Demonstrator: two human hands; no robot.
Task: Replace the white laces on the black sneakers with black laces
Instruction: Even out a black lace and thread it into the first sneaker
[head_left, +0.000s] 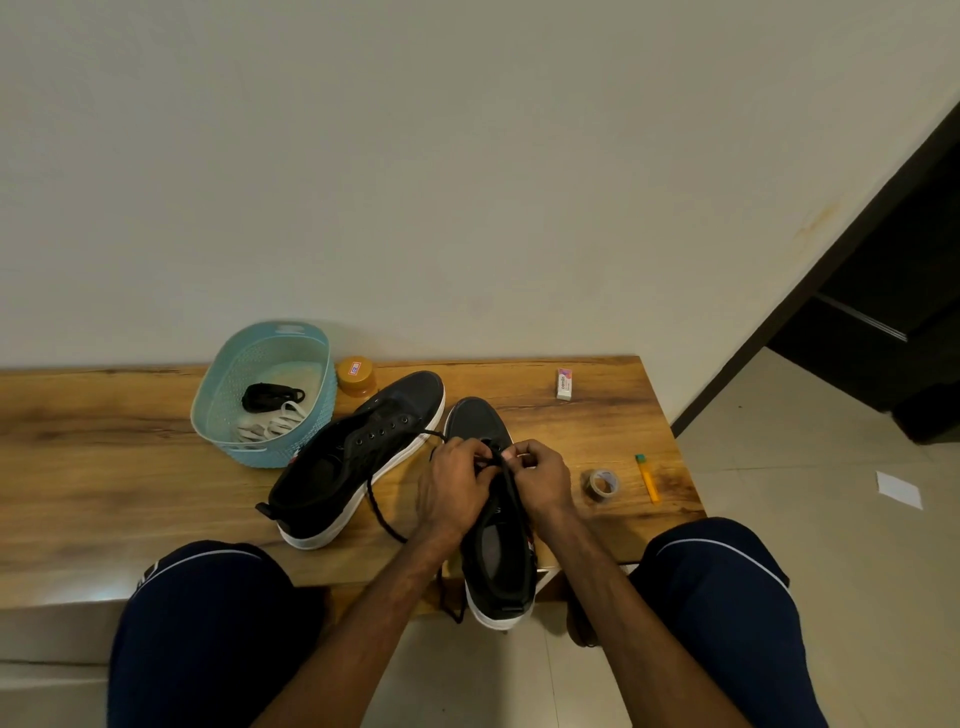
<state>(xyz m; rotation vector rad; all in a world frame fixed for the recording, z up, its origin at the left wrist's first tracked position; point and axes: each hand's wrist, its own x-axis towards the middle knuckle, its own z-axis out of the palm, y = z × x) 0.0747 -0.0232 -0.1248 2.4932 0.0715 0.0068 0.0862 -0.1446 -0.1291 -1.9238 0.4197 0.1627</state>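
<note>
Two black sneakers with white soles lie on a wooden table. The left sneaker has bare eyelets and no lace. The right sneaker points away from me, its heel over the table's front edge. A black lace runs from its eyelets, loops left across the table and hangs below the edge. My left hand and my right hand meet over its eyelets, both pinching the black lace. A blue basket holds the white laces and a bundled black lace.
An orange-lidded jar stands beside the basket. A small white box, a tape roll and a yellow marker lie at the table's right. My knees flank the table edge. A wall stands close behind.
</note>
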